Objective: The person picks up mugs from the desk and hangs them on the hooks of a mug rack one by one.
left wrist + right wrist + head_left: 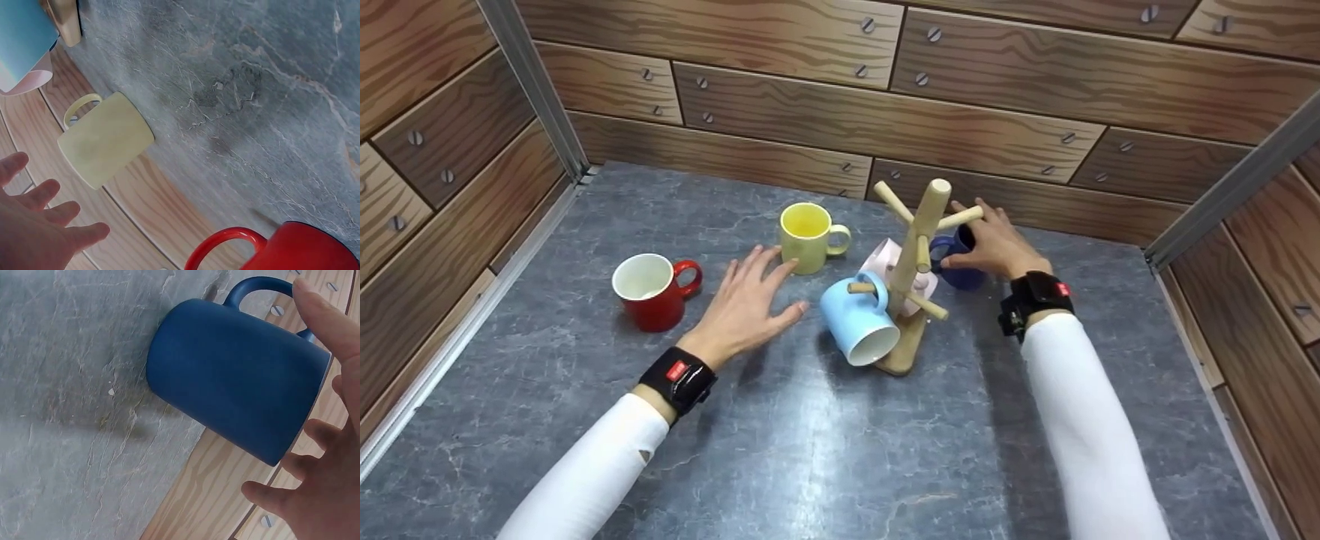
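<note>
My left hand (745,306) hovers with fingers spread between the red mug (654,296) and the yellow mug (807,244), its fingertips overlapping the yellow one in the head view. My right hand (997,244) reaches over the dark blue mug (236,377) with fingers spread at the rim and the thumb right by the handle. Beside it stands a wooden mug tree (934,199) with several pegs. A light blue mug (855,319) hangs tilted by its handle from a low peg. Behind the post is a pale pink mug (883,256), partly hidden.
Grey marbled table surface (780,450) lies under everything. Wood-plank-patterned walls (780,105) enclose the back and both sides, with metal strips along the corners. The upper pegs (962,217) of the tree carry no mugs and stick out close to my right hand.
</note>
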The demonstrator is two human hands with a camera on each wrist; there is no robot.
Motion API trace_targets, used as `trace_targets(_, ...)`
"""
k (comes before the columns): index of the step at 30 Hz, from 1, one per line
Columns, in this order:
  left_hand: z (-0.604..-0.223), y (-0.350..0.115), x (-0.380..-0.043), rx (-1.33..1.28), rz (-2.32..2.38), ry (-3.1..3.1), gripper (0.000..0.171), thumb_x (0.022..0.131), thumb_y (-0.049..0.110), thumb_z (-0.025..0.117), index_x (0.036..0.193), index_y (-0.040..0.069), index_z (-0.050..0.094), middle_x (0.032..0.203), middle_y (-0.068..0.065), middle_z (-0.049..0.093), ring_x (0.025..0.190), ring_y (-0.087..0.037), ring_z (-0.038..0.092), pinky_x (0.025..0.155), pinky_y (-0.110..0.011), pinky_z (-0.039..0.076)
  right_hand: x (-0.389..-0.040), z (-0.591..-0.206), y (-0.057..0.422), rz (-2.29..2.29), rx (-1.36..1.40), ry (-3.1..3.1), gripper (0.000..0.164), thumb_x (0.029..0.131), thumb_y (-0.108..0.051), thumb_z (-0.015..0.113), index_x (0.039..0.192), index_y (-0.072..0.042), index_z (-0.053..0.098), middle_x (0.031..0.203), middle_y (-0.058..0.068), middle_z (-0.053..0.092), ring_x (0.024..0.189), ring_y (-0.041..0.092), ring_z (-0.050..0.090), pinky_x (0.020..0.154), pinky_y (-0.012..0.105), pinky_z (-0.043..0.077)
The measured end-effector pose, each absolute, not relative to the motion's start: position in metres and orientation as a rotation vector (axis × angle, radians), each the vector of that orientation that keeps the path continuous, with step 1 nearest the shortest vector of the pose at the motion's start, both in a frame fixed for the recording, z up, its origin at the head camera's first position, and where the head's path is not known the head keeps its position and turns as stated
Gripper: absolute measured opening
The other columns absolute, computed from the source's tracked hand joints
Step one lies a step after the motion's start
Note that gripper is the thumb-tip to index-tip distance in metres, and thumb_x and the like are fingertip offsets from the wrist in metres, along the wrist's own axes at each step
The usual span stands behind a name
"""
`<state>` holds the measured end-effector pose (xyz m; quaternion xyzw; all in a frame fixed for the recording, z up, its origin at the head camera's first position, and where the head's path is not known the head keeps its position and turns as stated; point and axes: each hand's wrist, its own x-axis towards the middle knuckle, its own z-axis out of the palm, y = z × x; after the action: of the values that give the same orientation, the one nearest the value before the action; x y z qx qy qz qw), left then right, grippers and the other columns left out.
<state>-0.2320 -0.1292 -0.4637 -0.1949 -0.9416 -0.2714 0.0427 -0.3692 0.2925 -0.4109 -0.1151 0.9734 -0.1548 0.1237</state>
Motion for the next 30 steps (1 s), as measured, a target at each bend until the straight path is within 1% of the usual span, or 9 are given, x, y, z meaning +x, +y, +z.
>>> trace_targets(6,-0.4639,-0.1265,-0.2323,-0.600,-0.830,-2.888,0.077,0.111,0.052,0.070,0.173,0.009,0.056,0.188,-0.026,0.040,0.180,-0.055,0.027,0.144,-0.083,0.021,-0.3693,-0.4125,0.2942,-0.416,-0.346,2.838,0.112,0.104,-0.042,0.090,0.188,-0.012,0.022,0.194,0.037,0.000,0.177,0.072,0.001,0.145,0.084,0.007)
trace_targets(10,-0.4628,-0.1259,-0.2321,-0.600,-0.827,-2.893,0.077,0.111,0.053,0.069,0.173,0.010,0.056,0.188,-0.025,0.040,0.181,-0.054,0.027,0.144,-0.083,0.022,-0.3702,-0.4136,0.2948,-0.383,-0.316,2.827,0.106,0.105,-0.043,0.089,0.185,-0.006,0.030,0.193,0.037,0.003,0.177,0.071,0.003,0.145,0.082,0.009)
trace_targets(13,-0.4622,-0.1264,-0.2319,-0.597,-0.826,-2.893,0.077,0.111,0.053,0.069,0.174,0.010,0.056,0.189,-0.025,0.040,0.181,-0.054,0.027,0.144,-0.083,0.022,-0.3709,-0.4144,0.2937,-0.360,-0.308,2.833,0.101,0.106,-0.042,0.088,0.181,0.000,0.036,0.193,0.038,0.011,0.177,0.068,0.011,0.146,0.080,0.015)
trace_targets(16,-0.4623,-0.1274,-0.2319,-0.596,-0.823,-2.891,0.077,0.111,0.053,0.069,0.174,0.010,0.056,0.188,-0.025,0.040,0.181,-0.054,0.027,0.144,-0.083,0.022,-0.3715,-0.4150,0.2919,-0.349,-0.320,2.850,0.096,0.106,-0.039,0.088,0.178,0.003,0.041,0.189,0.039,0.022,0.176,0.065,0.022,0.145,0.078,0.024)
trace_targets(21,-0.4629,-0.1293,-0.2316,-0.589,-0.820,-2.888,0.076,0.111,0.052,0.070,0.173,0.010,0.057,0.188,-0.025,0.041,0.180,-0.054,0.028,0.143,-0.083,0.024,-0.3725,-0.4158,0.2886,-0.331,-0.329,2.874,0.087,0.106,-0.035,0.088,0.175,0.001,0.047,0.181,0.042,0.035,0.167,0.063,0.040,0.138,0.078,0.037)
trace_targets(24,-0.4624,-0.1285,-0.2324,-0.591,-0.828,-2.885,0.076,0.111,0.052,0.070,0.172,0.009,0.057,0.187,-0.026,0.042,0.180,-0.054,0.028,0.144,-0.082,0.024,-0.3716,-0.4158,0.2911,-0.312,-0.326,2.896,0.082,0.105,-0.036,0.088,0.169,0.001,0.052,0.175,0.042,0.042,0.160,0.064,0.049,0.133,0.079,0.043)
trace_targets(30,-0.4616,-0.1284,-0.2338,-0.596,-0.821,-2.884,0.076,0.110,0.051,0.070,0.172,0.008,0.057,0.188,-0.026,0.041,0.180,-0.054,0.029,0.144,-0.082,0.024,-0.3664,-0.4140,0.2969,-0.311,-0.326,2.923,0.080,0.103,-0.039,0.090,0.165,-0.003,0.056,0.167,0.040,0.049,0.150,0.063,0.058,0.125,0.081,0.049)
